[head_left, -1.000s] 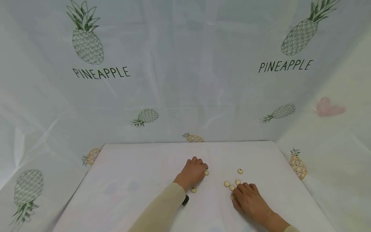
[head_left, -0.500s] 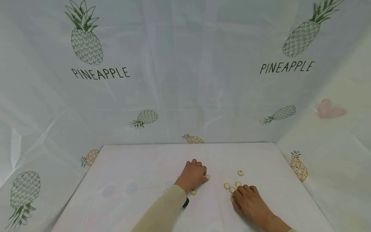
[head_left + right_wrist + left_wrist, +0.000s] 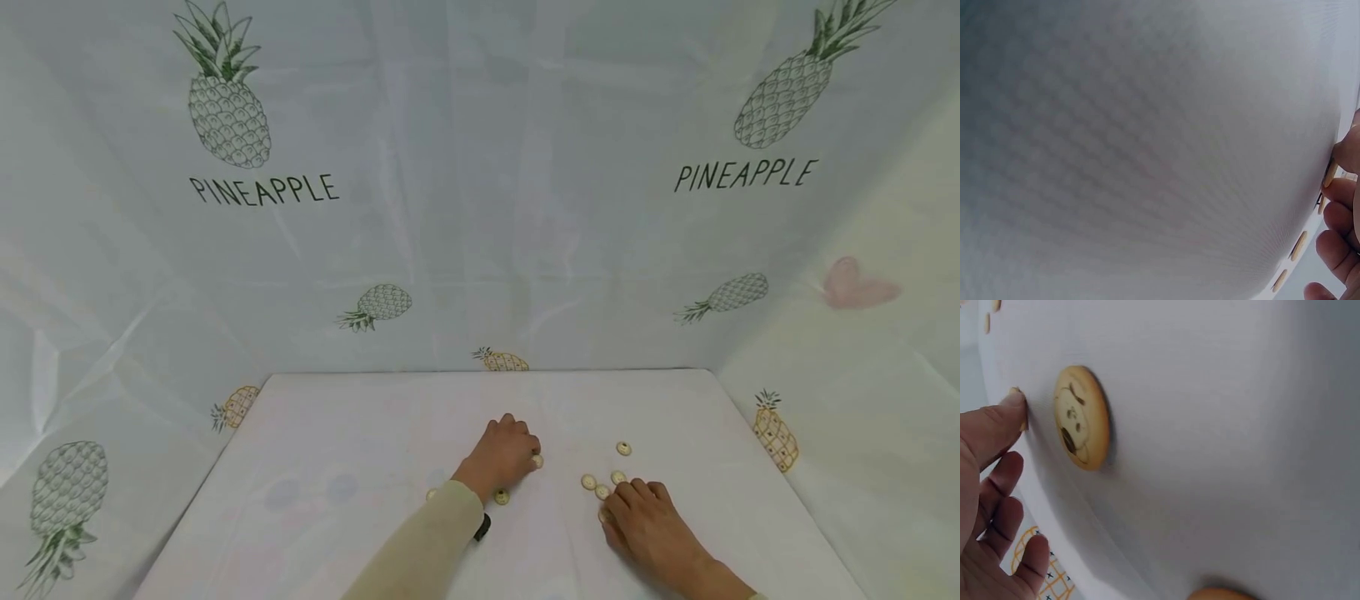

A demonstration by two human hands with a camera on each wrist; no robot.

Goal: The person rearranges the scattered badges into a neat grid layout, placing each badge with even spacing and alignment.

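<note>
Disc (image 3: 537, 461) in left fingers (image 3: 533, 445) slightly nearer

A small round tan disc (image 3: 537, 461) sits pinched in the left hand (image 3: 501, 454) — a second disc (image 3: 1330, 174), thin, pale-brown, in the right hand (image 3: 648, 527).

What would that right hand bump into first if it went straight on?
Probably one of the small round pieces just ahead of the right hand; which comes first is unclear.
</note>
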